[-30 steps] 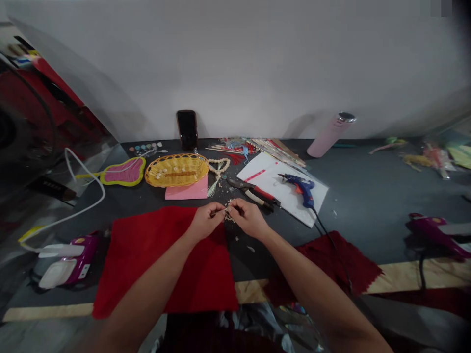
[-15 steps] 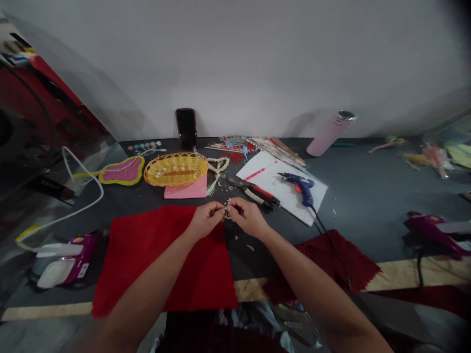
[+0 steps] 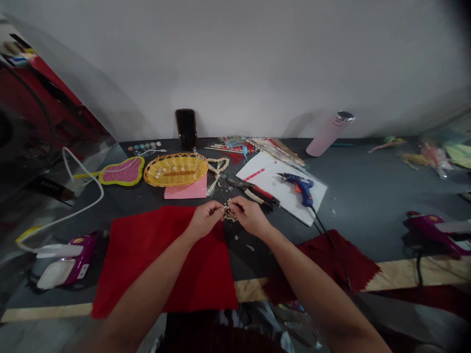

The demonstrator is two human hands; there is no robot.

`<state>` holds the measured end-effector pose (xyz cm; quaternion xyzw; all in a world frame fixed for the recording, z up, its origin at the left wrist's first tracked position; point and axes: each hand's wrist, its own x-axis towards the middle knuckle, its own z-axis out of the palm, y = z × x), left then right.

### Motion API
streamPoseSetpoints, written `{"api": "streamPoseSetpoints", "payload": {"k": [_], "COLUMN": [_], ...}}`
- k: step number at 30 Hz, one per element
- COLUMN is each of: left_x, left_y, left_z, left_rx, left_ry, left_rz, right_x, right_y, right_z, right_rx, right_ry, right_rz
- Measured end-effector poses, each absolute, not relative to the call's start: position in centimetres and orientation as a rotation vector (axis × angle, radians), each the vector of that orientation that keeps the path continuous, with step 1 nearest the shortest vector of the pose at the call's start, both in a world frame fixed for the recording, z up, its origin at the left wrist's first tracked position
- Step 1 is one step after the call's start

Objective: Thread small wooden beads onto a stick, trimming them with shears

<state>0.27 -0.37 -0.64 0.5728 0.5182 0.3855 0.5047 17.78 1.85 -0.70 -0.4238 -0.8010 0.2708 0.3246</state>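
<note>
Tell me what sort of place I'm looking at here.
Probably a craft workspace: a blue glue gun lies on a white sheet, with pliers at hand, and there is a heap of small pale pieces, perhaps beads, on the dark table.

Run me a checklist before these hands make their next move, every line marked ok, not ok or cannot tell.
1. Left hand and right hand both in view, at the pile of pale pieces: ok.
2. Secure hold on a piece: cannot tell, too small to make out.
3. Pale pieces all gathered: not ok, stray bits lie outside the pile.
4. Glue gun apart from the hands, on the white sheet: ok.
5. Glue gun cold: cannot tell.
6. Red cloth clear of the arms: not ok, the left forearm crosses over it.
</note>
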Motion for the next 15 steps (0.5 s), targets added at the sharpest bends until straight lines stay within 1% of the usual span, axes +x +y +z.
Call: {"api": "streamPoseSetpoints", "payload": {"k": [3,8,11,15], "left_x": [0.3,0.0,-0.2,-0.3], "left_y": [-0.3,0.0,0.1,0.2], "left_z": [-0.5,-0.2,-0.2,-0.4], "left_rx": [1.268,1.031,0.952,0.940], "left_ry": [1.232,1.109,1.036,0.983], "left_rz": [0.960,1.054,1.061,1.054], "right_x": [18.4,20.2,21.7,22.5], "right_y": [2.3,3.6,4.2,4.0], "right_z": [-0.9,-1.3,-1.0,0.0], "right_rx": [-1.143,-1.152,-1.321,-1.658], "right_ry": [-2.191,-2.182,-2.113,-2.148], "right_rz": [0.523,0.354,0.183,-0.038]}}
